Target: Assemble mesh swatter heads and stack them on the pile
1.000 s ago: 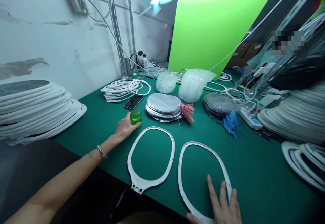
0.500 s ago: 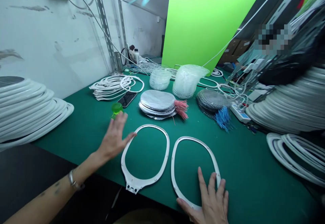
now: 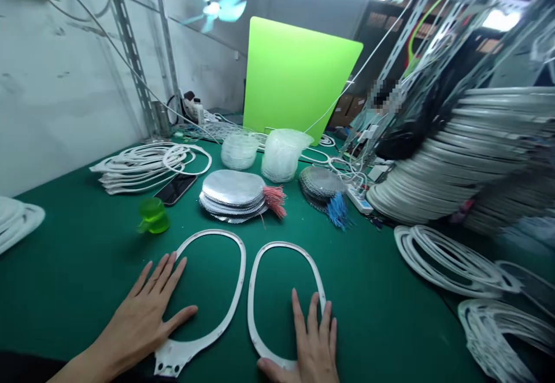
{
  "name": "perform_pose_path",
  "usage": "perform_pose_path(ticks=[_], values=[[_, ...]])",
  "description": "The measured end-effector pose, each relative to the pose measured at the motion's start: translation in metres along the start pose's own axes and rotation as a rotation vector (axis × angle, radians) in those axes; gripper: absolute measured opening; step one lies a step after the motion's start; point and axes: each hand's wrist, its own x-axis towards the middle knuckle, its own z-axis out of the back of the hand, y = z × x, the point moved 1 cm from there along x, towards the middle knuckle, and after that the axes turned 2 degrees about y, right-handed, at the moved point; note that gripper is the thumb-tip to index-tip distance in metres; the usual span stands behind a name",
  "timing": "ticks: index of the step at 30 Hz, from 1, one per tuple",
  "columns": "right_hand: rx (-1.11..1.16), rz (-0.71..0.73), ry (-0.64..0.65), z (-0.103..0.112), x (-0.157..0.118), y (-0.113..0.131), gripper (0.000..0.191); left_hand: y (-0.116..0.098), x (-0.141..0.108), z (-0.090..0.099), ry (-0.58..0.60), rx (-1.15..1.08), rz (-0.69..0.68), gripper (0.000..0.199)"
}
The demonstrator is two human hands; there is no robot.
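Two white oval plastic frames lie side by side on the green table. The left frame (image 3: 241,267) has a widened tab with holes at its lower end. My left hand (image 3: 141,313) rests over its left side, fingers spread, thumb reaching into the ring. On the right frame (image 3: 250,296), which has no visible tab, my right hand (image 3: 310,342) lies across the lower right edge with fingers apart. Neither hand grips anything. Beyond the frames sits a stack of silvery mesh ovals (image 3: 234,189) with a bundle of red strands (image 3: 274,201) at its right end.
A green translucent object (image 3: 154,216) and a phone (image 3: 177,189) lie at left, by white rings (image 3: 130,166). Dark mesh (image 3: 321,181) with blue strands (image 3: 337,210), clear discs (image 3: 281,157) and a green panel (image 3: 295,76) stand behind. Tall white ring stacks (image 3: 451,163) rise at right.
My left hand has come down and nearer, from above the table onto the left frame's side. My right hand stays on the right frame. The view has turned to the right.
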Motion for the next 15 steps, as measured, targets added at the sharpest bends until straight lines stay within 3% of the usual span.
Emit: perform_pose_path(ticks=[2, 4, 6, 8, 10, 12, 15], values=[[0.022, -0.013, 0.08, 0.004, 0.002, -0.002, 0.134, -0.002, 0.003, 0.003, -0.033, -0.021, 0.019, 0.091], [0.094, 0.016, 0.057, 0.021, 0.004, -0.01, 0.129, -0.006, 0.008, 0.014, -0.06, -0.076, 0.043, 0.086], [0.225, 0.08, -0.104, 0.059, 0.012, -0.026, 0.103, -0.013, 0.016, 0.028, -0.086, -0.159, 0.046, 0.075], [0.323, 0.091, -0.341, 0.112, 0.036, -0.046, 0.063, -0.024, 0.026, 0.039, -0.121, -0.238, 0.008, 0.063], [0.234, -0.025, -0.507, 0.168, 0.078, -0.064, 0.043, -0.037, 0.037, 0.043, -0.153, -0.283, -0.068, 0.055], [0.179, -0.092, -0.533, 0.212, 0.134, -0.075, 0.034, -0.049, 0.048, 0.039, -0.168, -0.29, -0.168, 0.048], [0.119, -0.2, -0.483, 0.244, 0.214, -0.082, 0.027, -0.055, 0.058, 0.025, -0.19, -0.302, -0.234, 0.038]])
